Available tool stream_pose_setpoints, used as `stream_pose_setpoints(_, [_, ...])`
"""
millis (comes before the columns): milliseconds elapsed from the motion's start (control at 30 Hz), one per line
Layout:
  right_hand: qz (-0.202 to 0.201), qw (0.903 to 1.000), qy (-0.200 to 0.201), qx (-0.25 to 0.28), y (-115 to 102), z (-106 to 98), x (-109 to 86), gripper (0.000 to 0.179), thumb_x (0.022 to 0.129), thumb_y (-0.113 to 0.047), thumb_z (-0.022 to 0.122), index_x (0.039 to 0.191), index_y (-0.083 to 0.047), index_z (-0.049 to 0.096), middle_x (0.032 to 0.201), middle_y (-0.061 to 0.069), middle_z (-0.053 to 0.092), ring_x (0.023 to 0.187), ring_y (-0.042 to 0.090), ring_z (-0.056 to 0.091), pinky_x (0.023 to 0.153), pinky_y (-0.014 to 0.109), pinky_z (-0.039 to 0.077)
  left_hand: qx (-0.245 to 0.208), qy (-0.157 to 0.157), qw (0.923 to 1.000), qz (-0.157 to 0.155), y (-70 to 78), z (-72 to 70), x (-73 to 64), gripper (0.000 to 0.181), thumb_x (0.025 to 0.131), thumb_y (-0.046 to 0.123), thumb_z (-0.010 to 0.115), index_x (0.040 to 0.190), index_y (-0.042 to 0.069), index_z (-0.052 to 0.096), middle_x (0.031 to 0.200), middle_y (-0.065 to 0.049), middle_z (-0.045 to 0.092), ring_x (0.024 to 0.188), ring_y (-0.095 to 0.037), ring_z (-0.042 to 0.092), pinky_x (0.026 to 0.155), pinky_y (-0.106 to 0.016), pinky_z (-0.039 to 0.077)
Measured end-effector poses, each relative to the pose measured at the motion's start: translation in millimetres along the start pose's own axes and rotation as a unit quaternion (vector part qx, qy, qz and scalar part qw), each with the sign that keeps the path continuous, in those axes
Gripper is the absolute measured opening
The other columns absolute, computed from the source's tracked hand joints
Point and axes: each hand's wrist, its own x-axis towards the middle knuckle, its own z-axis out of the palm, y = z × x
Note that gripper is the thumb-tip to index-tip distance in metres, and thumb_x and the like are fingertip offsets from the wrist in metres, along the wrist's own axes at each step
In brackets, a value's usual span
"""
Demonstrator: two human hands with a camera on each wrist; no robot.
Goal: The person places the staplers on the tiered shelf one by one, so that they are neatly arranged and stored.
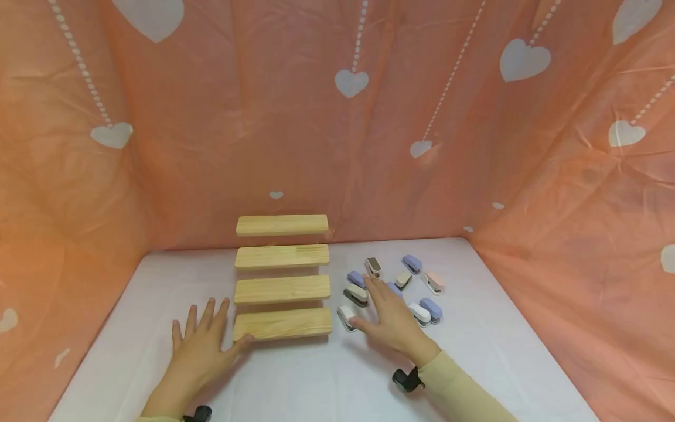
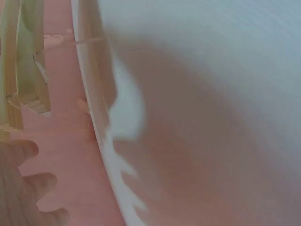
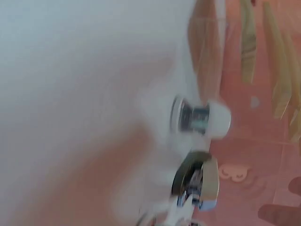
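My left hand is spread beside a wooden rack of stepped planks, its thumb at the lowest plank's left corner; whether it touches cannot be made out. Over a loose group of mini staplers on the right, my right hand hovers with fingers extended, holding nothing visible. Near its thumb is a white stapler. A cream-and-dark stapler and a purple one lie by its fingertips. The right wrist view shows the white stapler standing close to the cream one. Another purple stapler is partly hidden behind the hand.
Farther right are a pink stapler, a purple stapler and a white-purple pair side by side. A grey-topped stapler lies at the back. The white tabletop ends against orange cloth with hearts.
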Motion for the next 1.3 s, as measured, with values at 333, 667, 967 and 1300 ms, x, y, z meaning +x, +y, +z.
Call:
stream_pose_setpoints(333, [0.063, 0.9754, -0.058, 0.203, -12, 14, -2.7, 0.084, 0.09, -0.062, 0.055, 0.155, -0.021, 0.02, 0.156, 0.005, 0.029, 0.14, 0.027, 0.03, 0.11, 0.052, 0.028, -0.114, -0.019, 0.993, 0.024, 6.5, 6.3, 7.3, 0.096, 0.09, 0.055, 0.06, 0.152, -0.002, 0.014, 0.152, -0.035, 0.016, 0.134, -0.062, 0.011, 0.102, -0.075, 0.011])
stream_pose_setpoints(667, [0.099, 0.9258, -0.09, 0.354, -13, 27, -1.6, 0.061, 0.102, -0.036, 0.049, 0.151, -0.009, 0.027, 0.152, 0.017, 0.033, 0.134, 0.039, 0.037, 0.107, 0.055, 0.033, -0.325, -0.099, 0.9399, -0.035, 10.9, 7.7, 10.4, 0.082, 0.099, 0.042, 0.054, 0.151, -0.003, 0.01, 0.153, -0.033, 0.015, 0.137, -0.051, 0.021, 0.106, -0.057, 0.028])
stream_pose_setpoints(967, [0.146, 0.9043, -0.116, 0.384, -14, 43, -0.5, 0.061, 0.099, -0.048, 0.048, 0.147, -0.011, 0.039, 0.147, 0.017, 0.042, 0.134, 0.036, 0.038, 0.109, 0.052, 0.031, -0.402, -0.101, 0.9069, -0.076, 13.1, 19.0, 13.9, 0.067, 0.097, 0.028, 0.061, 0.146, -0.001, 0.025, 0.148, -0.037, 0.025, 0.13, -0.051, 0.035, 0.098, -0.053, 0.043])
stream_pose_setpoints(1300, [0.212, 0.8525, -0.099, 0.467, -16, 51, -2.9, 0.049, 0.096, -0.027, 0.061, 0.142, -0.017, 0.049, 0.152, 0.017, 0.034, 0.14, 0.034, 0.028, 0.112, 0.051, 0.025, -0.431, -0.085, 0.8927, -0.098, 10.2, 25.3, 10.8, 0.061, 0.096, 0.022, 0.063, 0.145, 0.006, 0.03, 0.141, -0.034, 0.041, 0.123, -0.042, 0.05, 0.098, -0.048, 0.045])
